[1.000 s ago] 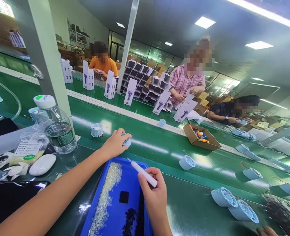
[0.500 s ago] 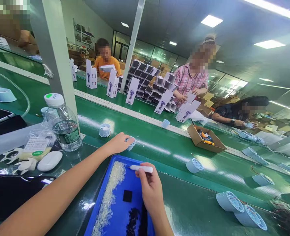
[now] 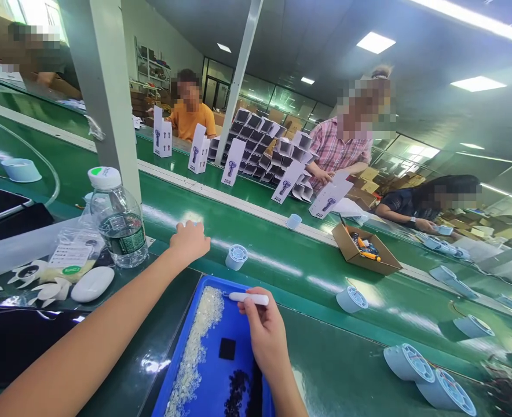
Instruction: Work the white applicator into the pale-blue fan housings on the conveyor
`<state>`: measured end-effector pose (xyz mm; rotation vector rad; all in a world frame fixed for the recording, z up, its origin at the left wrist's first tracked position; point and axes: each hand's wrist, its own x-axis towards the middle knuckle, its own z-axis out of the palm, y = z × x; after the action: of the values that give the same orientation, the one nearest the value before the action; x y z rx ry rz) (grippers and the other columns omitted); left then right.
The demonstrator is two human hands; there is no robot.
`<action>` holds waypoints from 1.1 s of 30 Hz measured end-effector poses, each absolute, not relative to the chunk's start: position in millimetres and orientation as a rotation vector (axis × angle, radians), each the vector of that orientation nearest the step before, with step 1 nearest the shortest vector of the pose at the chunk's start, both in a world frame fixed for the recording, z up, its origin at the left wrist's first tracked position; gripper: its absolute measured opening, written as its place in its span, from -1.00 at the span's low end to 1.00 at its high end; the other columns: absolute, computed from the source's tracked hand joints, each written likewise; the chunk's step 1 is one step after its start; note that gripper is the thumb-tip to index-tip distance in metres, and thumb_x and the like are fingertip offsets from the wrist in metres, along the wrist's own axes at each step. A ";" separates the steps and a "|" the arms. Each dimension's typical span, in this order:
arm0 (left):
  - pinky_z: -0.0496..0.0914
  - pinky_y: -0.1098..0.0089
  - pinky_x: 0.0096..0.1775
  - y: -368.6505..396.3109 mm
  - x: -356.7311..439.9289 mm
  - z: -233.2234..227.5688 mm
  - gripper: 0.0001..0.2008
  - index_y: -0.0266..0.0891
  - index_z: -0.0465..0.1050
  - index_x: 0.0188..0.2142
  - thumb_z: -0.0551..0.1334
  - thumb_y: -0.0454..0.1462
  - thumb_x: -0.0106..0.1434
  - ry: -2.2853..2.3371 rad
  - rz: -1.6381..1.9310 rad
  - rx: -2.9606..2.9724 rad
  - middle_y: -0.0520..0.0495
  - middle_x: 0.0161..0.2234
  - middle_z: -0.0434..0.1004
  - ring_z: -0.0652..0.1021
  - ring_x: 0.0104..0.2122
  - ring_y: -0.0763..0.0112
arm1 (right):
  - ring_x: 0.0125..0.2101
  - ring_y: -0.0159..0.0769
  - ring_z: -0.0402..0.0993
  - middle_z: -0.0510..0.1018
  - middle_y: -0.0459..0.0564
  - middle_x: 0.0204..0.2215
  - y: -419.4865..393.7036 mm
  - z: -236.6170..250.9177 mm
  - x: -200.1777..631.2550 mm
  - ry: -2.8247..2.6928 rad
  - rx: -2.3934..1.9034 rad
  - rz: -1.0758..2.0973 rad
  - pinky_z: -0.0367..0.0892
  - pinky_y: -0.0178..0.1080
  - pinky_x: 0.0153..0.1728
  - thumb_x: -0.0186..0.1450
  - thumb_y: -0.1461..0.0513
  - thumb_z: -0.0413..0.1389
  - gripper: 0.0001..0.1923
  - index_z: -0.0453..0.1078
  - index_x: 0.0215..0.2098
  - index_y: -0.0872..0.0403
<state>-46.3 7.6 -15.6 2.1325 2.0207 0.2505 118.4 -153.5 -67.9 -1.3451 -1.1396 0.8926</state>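
My left hand [image 3: 190, 242] reaches out over the conveyor, fingers curled round a light blue round plastic housing [image 3: 198, 223] that it mostly hides. Just to the right of it stands another light blue round housing [image 3: 237, 256], upright with a spoked top. In my right hand [image 3: 267, 327] is a white-handled pick [image 3: 251, 298] with a thin tip, gripped between thumb and fingers. The tip points left at small clear rings [image 3: 195, 353] heaped along one side of the blue tray [image 3: 204, 281]. A black square [image 3: 227, 349] and small black rings [image 3: 237, 391] lie in the tray too.
A water bottle [image 3: 119, 226], a white mouse-shaped object [image 3: 92, 284] and white fan blades [image 3: 51, 291] sit at left. More blue housings [image 3: 408, 362] are at right. A cardboard box [image 3: 364, 249] holds tools. Several co-workers and white cartons [image 3: 233, 162] are across the line.
My left hand has let go of one blue housing and moved left onto another. The released housing stands on the conveyor. My right hand and the pick have hardly moved.
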 end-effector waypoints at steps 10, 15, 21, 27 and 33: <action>0.32 0.17 -0.24 7.9 -50.9 -11.9 -0.78 -0.22 0.45 -0.28 0.09 -0.29 0.09 1.943 0.141 2.074 -0.29 -0.13 0.36 0.36 -0.07 -0.05 | -0.56 -0.39 0.22 0.32 -0.16 -0.56 -160.8 -58.0 119.7 -1.544 -1.419 0.600 0.17 -0.35 -0.50 0.31 0.17 -0.03 -0.82 0.20 -0.44 0.03; 0.27 0.24 -0.24 7.8 -47.2 -4.8 -0.90 -0.22 0.41 -0.48 0.14 -0.26 0.05 1.916 0.356 2.140 -0.24 -0.28 0.40 0.37 -0.11 -0.01 | -0.50 -0.36 0.25 0.32 -0.14 -0.51 -156.7 -58.7 140.3 -1.368 -1.488 0.323 0.18 -0.31 -0.44 0.33 0.14 -0.05 -0.84 0.22 -0.35 0.04; 0.15 0.36 -0.43 5.9 -39.5 9.3 -0.75 -0.19 0.13 -0.65 0.10 -0.19 0.09 1.701 0.649 2.153 -0.05 -0.55 0.25 0.37 -0.46 0.29 | -0.49 -0.34 0.23 0.30 -0.14 -0.50 -150.3 -65.9 155.7 -1.284 -1.531 0.318 0.16 -0.29 -0.44 0.34 0.11 -0.08 -0.81 0.22 -0.33 0.05; 0.03 0.41 -0.51 -2.0 -38.3 20.3 -0.72 -0.17 0.02 -0.63 0.13 -0.18 0.05 1.513 0.889 1.951 0.09 -0.60 0.08 0.17 -0.58 0.48 | -0.48 -0.34 0.22 0.29 -0.15 -0.51 -147.4 -70.6 154.3 -1.281 -1.540 0.332 0.15 -0.27 -0.42 0.34 0.11 -0.07 -0.80 0.21 -0.36 0.04; 0.07 0.43 -0.51 -4.8 -38.1 25.4 -0.74 -0.19 0.08 -0.63 0.19 -0.19 -0.02 1.391 1.082 1.568 0.12 -0.61 0.12 0.22 -0.57 0.50 | -0.49 -0.35 0.22 0.28 -0.16 -0.52 -147.5 -69.9 148.7 -1.346 -1.516 0.390 0.16 -0.30 -0.43 0.35 0.12 -0.10 -0.82 0.18 -0.35 0.04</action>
<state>-38.1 -4.8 25.4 1.5679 1.3908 1.0821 148.7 -147.5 -69.9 -1.5161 -1.3456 0.3902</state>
